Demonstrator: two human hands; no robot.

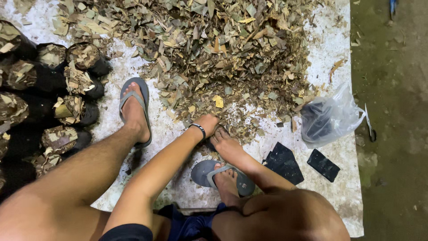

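My left hand point(207, 122), with a black band on the wrist, is curled at the near edge of a big heap of chopped dry leaves point(209, 49). My right hand point(226, 143) lies right beside it, fingers touching the left hand. Between and under the two hands shows a dark thing that looks like a small black bag point(210, 143); both hands seem to grip its rim. Most of it is hidden by the hands. My feet in grey flip-flops point(136, 109) point(225, 176) rest on the white sheet point(332, 49) on either side.
Several black bags stuffed with leaves point(67, 85) lie stacked at the left. A clear plastic bag with dark contents point(327, 118) sits at the right, and two flat black bags point(283, 163) point(323, 165) lie near it. Bare dark ground point(392, 134) runs past the sheet's right edge.
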